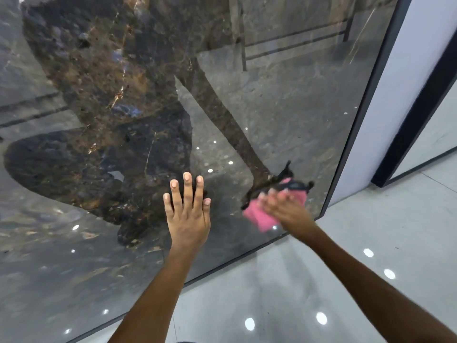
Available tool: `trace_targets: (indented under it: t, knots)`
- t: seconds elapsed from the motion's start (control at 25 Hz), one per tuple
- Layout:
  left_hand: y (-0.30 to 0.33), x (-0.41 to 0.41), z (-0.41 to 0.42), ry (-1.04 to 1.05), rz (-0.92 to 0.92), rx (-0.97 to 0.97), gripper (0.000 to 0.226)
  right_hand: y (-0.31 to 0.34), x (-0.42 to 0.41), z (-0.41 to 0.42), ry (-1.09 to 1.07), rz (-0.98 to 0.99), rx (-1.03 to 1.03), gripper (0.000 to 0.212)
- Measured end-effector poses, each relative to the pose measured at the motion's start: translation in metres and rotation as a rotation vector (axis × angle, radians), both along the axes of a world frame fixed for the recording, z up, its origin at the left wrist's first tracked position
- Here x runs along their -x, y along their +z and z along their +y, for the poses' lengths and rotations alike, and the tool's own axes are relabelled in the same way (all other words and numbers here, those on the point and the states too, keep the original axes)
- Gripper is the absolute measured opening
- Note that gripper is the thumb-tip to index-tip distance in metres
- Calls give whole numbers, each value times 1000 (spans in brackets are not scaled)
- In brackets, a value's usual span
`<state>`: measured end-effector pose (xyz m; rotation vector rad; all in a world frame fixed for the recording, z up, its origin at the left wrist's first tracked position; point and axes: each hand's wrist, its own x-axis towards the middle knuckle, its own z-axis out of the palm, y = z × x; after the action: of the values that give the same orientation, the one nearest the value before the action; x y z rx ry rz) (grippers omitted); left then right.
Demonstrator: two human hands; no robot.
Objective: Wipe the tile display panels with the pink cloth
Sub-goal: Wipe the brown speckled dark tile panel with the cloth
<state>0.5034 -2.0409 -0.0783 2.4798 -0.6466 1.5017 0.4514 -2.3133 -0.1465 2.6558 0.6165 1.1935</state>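
Cloth: the pink cloth (262, 214) sits low on the panel (284, 107), near its bottom right corner, under my right hand (284, 206). I judge it soft, light and easily bunched; best held flat under the palm so it does not roll up.
Right hand: blurred, fingers laid over the cloth and pressing it to the panel. I cannot tell how far they curl round it.
Left hand: my left hand (188, 214) is spread wide, fingers straight, flat against the panel just left of the cloth, holding nothing.
Panel: glossy dark marble look, stiff and, I judge, slippery and prone to smears. It stands on the floor (371, 243) in a thin dark frame (356, 134).
Hard to read: reflections of a person and ceiling lights cover the panel, so I cannot tell dust or streaks from glare. Part of the cloth is hidden under the hand.
Cut off: the panel's top and left side run out of view.
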Motion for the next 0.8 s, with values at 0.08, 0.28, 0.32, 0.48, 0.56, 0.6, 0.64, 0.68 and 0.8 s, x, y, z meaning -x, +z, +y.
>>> trace_targets:
  t: [0.08, 0.28, 0.32, 0.48, 0.56, 0.6, 0.64, 0.68, 0.8]
  knots:
    - [-5, -3, -6, 34, -28, 15, 56, 41, -21, -20, -94, -60, -763, 83]
    - [-16, -14, -13, 107, -109, 11, 56, -6, -28, -30, -280, -100, -1775, 71]
    - [-16, -15, -13, 111, -117, 8, 56, -27, -18, -23, -365, 37, -1870, 67]
    - [-17, -15, -10, 101, -134, -9, 57, -18, -11, -15, -468, 127, -1956, 55]
    - [-18, -17, -11, 113, -139, -22, 58, 29, -26, -33, -246, -203, -1895, 55]
    - [-18, -18, -13, 121, -147, -28, 58, 42, -35, -44, -206, -295, -1807, 56]
    - [-18, -19, -14, 131, -148, -27, 59, 45, -40, -53, -185, -337, -1713, 58]
    - [-19, -19, -14, 136, -141, -21, 59, 33, -42, -61, -177, -330, -1681, 58]
    - [-22, -20, -14, 138, -157, -20, 59, -42, -33, -67, -404, -77, -2023, 52]
